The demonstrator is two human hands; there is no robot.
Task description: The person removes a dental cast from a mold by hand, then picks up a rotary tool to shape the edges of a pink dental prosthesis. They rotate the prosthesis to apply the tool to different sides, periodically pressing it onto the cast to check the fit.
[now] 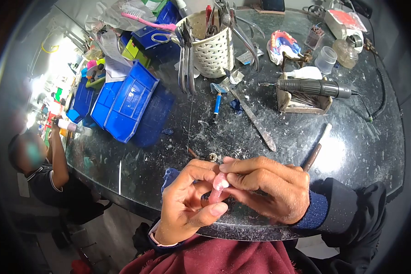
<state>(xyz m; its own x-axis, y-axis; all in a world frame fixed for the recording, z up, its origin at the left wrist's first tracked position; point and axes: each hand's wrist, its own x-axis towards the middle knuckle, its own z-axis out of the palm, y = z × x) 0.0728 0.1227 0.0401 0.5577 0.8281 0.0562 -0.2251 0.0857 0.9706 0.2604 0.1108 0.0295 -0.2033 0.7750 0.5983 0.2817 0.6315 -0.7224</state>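
Note:
A small pink partial denture (219,183) with a white tooth part sits between my two hands, just above the table's front edge. My left hand (187,201) grips it between thumb and fingers from the left. From the right, my right hand (271,187) pinches its upper end near the white part, fingertips pressed together. My fingers cover part of the piece. A small round metal fitting (213,156) shows just beyond my fingertips. Beside my left hand lies a piece of blue material (170,177). A brown-handled tool (312,157) rests near my right hand.
A woven basket (212,52) of pliers, a blue bin (128,105), a metal file (253,116) and a blue-handled bur (218,104) stand or lie ahead. A rotary handpiece (313,86) rests on a holder at right. Another person (43,169) sits at far left.

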